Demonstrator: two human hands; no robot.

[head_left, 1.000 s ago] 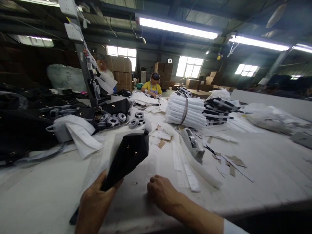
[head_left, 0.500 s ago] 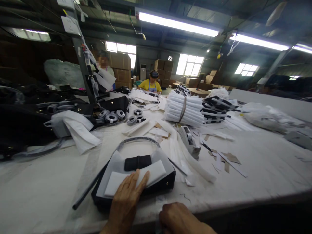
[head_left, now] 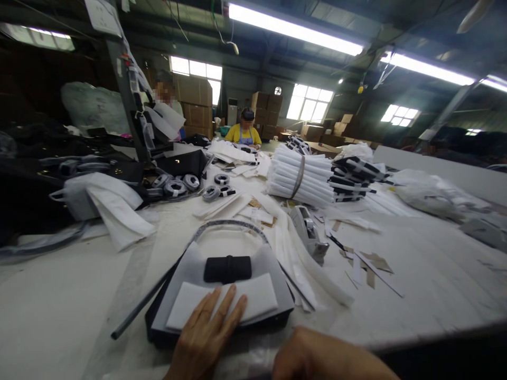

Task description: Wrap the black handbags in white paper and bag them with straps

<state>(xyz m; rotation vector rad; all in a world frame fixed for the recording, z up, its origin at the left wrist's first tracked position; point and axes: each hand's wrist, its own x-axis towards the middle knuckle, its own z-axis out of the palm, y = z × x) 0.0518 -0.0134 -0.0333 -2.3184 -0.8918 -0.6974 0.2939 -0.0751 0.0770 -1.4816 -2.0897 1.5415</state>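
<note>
A black handbag [head_left: 222, 295] lies flat on the white table [head_left: 415, 285] near its front edge, wrapped partly in white foam sheet, with a black clasp tab [head_left: 227, 268] showing and a wrapped handle [head_left: 232, 226] arching away from me. My left hand [head_left: 208, 335] rests flat on the white sheet over the bag, fingers spread and holding nothing. My right hand [head_left: 320, 356] is at the bottom edge, just right of the bag; only its back shows and the fingers are hidden.
A tape dispenser [head_left: 309, 232] stands right of the bag among white strips and cardboard scraps. Bundled white rolls [head_left: 301, 182] sit behind it, tape rolls [head_left: 186, 186] and dark bags [head_left: 31, 195] at the left. Two people work at the far end.
The bag, held up on edge a second ago, now lies flat. My left hand has spread over its white sheet, and my right hand has drawn back to the bottom edge.
</note>
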